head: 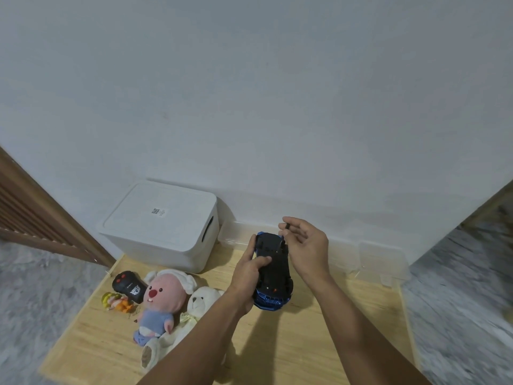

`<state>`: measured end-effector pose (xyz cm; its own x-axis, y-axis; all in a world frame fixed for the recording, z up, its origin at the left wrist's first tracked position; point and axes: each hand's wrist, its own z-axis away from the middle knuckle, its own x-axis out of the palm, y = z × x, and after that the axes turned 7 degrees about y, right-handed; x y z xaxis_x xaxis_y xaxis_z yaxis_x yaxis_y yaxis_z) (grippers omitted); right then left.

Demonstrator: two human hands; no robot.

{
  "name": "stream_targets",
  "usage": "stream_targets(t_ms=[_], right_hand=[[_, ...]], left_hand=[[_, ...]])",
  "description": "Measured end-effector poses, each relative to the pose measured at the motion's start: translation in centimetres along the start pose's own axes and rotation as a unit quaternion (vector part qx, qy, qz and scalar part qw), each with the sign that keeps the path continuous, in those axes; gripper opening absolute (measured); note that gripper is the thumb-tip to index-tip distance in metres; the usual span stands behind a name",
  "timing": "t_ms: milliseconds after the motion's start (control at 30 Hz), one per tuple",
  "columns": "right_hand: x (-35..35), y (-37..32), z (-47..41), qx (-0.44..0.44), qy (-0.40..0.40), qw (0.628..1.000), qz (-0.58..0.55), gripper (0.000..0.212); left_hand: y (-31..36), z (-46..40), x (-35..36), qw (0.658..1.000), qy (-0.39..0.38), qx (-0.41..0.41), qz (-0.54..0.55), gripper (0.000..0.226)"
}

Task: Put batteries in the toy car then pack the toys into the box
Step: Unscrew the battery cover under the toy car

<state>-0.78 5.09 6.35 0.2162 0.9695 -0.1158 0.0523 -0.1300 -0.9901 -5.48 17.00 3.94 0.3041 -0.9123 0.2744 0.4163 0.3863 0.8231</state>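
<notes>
A blue toy car [273, 273] is held upside down above the wooden table [277, 343], its black underside facing me. My left hand [248, 273] grips its left side, thumb across the underside. My right hand [304, 245] pinches a thin dark screwdriver [284, 234] whose tip touches the car's far end. A white lidded box [161, 226] stands at the back left against the wall. No batteries are visible.
Left of my arm lie a pink plush [161, 301], a white teddy bear [194, 309], a black remote control [129, 286] and a small yellow-orange toy [116, 301]. A clear plastic lid [369, 257] rests at the back right. Grey floor surrounds the table.
</notes>
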Motion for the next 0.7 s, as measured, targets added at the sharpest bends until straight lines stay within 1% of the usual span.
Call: stream_targets(t_ms=[100,233,367,433,567,700], right_hand=[[0.24,0.14,0.21,-0.009,0.015,1.000,0.005,0.023],[0.20,0.19,-0.32,-0.022,0.041,0.999,0.001,0.026],[-0.07,0.24,-0.53,-0.014,0.017,1.000,0.019,0.025],[-0.08,0.19,-0.41,-0.003,0.011,1.000,0.010,0.026],[-0.10,-0.04,-0.27,-0.023,0.014,1.000,0.009,0.024],[-0.19,-0.07,-0.52,-0.021,0.009,0.999,0.028,0.025]], left_hand=[[0.09,-0.08,0.10,1.000,-0.005,0.004,-0.006,0.061],[0.09,-0.31,-0.07,1.000,-0.008,0.006,-0.005,0.061],[0.03,-0.23,-0.26,1.000,-0.007,0.001,0.001,0.062],[0.12,-0.12,-0.19,1.000,-0.005,0.001,0.005,0.063],[0.27,0.03,-0.01,1.000,0.003,0.000,0.002,0.063],[0.23,0.16,-0.02,1.000,0.005,-0.007,-0.002,0.062]])
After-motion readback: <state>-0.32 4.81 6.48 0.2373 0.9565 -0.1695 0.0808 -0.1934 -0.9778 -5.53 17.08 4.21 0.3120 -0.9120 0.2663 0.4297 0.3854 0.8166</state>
